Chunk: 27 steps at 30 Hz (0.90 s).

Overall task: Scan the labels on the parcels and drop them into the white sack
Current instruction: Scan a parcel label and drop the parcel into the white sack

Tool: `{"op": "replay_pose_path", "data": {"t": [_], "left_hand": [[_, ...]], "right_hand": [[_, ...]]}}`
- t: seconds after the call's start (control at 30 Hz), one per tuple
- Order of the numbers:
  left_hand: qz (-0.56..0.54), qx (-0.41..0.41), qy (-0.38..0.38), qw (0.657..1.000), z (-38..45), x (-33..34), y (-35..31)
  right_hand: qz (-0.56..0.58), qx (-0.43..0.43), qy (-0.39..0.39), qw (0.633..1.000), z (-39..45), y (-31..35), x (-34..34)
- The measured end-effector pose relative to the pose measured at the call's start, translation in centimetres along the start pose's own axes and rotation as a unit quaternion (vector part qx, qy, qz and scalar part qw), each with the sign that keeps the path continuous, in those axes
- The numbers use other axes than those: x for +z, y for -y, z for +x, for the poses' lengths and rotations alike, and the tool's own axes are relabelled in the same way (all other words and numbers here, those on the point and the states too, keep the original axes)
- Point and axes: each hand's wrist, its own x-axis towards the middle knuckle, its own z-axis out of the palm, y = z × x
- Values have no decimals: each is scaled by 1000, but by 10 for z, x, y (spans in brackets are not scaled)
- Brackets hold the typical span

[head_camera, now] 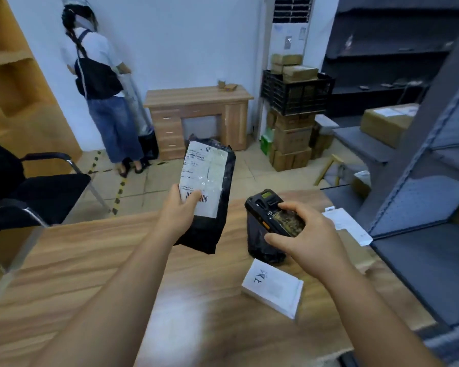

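Head view: left grip (179,210) holds one black parcel (210,197); right grip (306,235) holds one scanner (269,221).

Head camera looks forward and down, close over the table (90,260).

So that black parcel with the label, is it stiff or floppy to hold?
Probably floppy: the black parcel is a wrinkled plastic bag, and its lower end sags below the left hand. Likely light, since one hand holds it up. The glossy film may be slippery.

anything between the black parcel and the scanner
In the head view, nothing: only bare wooden table shows in the gap between the black parcel and the scanner.
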Motion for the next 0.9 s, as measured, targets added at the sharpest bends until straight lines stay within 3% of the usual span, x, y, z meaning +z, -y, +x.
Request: {"op": "replay_pose_path", "data": {"t": [0.13, 0.33, 0.57, 0.73, 0.9], "left_hand": [[3, 31, 147, 989, -20, 72, -9], [-32, 95, 336, 936, -82, 182, -49], [-59, 93, 431, 896, -181, 317, -113], [-61, 108, 506, 853, -286, 419, -150], [-52, 116, 549, 826, -378, 513, -173]], "right_hand": [[-47, 58, -91, 993, -35, -42, -39], [-68, 136, -234, 960, -109, -100, -124], [-15, 212, -404, 890, -211, -166, -230], [-25, 252, -477, 842, -298, -221, -307], [-60, 284, -502, 815, -373, -273, -382]]}}
